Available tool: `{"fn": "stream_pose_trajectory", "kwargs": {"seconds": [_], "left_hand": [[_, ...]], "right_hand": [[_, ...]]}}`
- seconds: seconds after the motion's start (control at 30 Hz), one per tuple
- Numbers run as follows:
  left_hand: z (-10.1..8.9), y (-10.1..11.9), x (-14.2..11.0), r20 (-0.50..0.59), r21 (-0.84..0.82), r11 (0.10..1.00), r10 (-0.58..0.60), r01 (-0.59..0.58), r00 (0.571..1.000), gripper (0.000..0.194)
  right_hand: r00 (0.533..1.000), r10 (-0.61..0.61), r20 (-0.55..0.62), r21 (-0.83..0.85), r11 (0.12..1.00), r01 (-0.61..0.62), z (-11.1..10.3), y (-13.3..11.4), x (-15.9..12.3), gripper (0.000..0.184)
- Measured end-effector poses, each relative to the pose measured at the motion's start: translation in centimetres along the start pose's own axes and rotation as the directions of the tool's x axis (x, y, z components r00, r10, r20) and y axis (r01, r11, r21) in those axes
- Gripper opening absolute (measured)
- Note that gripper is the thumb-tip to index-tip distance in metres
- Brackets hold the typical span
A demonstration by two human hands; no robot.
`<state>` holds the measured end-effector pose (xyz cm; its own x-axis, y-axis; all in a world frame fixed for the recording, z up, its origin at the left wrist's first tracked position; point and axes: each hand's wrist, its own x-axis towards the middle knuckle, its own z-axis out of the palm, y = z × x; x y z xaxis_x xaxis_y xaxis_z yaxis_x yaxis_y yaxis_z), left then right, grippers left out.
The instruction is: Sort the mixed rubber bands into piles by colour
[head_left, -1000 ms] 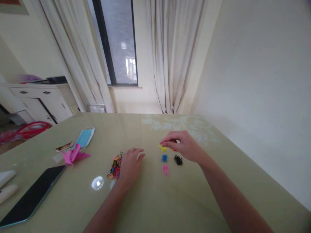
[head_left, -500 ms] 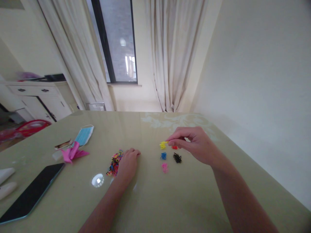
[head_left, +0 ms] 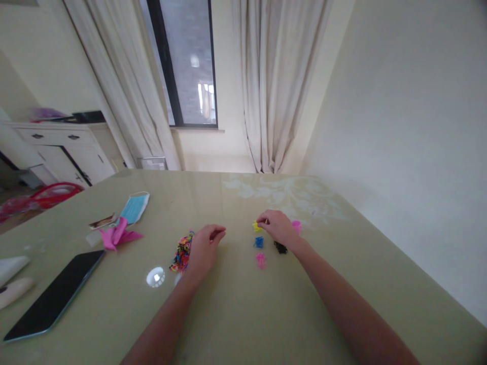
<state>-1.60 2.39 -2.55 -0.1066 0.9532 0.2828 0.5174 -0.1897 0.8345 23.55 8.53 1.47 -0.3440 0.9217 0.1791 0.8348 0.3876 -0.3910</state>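
Observation:
My right hand [head_left: 279,226] is closed in a pinch, its fingertips touching a small pile of yellow bands [head_left: 256,226]; what they grip is too small to make out. Below it lie piles of blue bands [head_left: 258,242] and pink bands [head_left: 261,261]. Black bands [head_left: 280,247] lie partly under my right wrist, and a brighter pink pile [head_left: 297,226] shows behind the hand. My left hand [head_left: 202,249] rests beside a mixed heap of multicoloured bands [head_left: 181,253], covering its right side. Its thumb and forefinger are pinched together, with whatever is between them hidden.
On the left of the table [head_left: 236,314] lie a dark tablet-like slab [head_left: 55,294], a folded pink paper piece [head_left: 118,235], a blue face mask [head_left: 135,208] and white objects [head_left: 15,291]. A shiny round spot [head_left: 155,277] shows nearer me. A wall [head_left: 414,152] borders the right.
My right hand drew right from the yellow pile, then came back to it, now covering the red pile. My left thumb and fingers, apart at first, have come together beside the mixed heap.

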Motion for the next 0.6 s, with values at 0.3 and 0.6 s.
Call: {"fn": "stream_pose_trajectory", "kwargs": {"seconds": [0.3, 0.6], "left_hand": [[0.2, 2.3, -0.7, 0.176, -0.418, 0.886, -0.139, 0.201, 0.975, 0.033], [0.3, 2.6, -0.9, 0.232, -0.510, 0.836, -0.092, 0.202, 0.968, 0.039]], "right_hand": [[0.999, -0.038, -0.016, 0.063, 0.997, 0.039, -0.4, -0.7, -0.1, 0.015], [0.950, -0.312, -0.007, 0.367, 0.883, 0.293, -2.4, -6.4, -2.2, 0.006]]}}
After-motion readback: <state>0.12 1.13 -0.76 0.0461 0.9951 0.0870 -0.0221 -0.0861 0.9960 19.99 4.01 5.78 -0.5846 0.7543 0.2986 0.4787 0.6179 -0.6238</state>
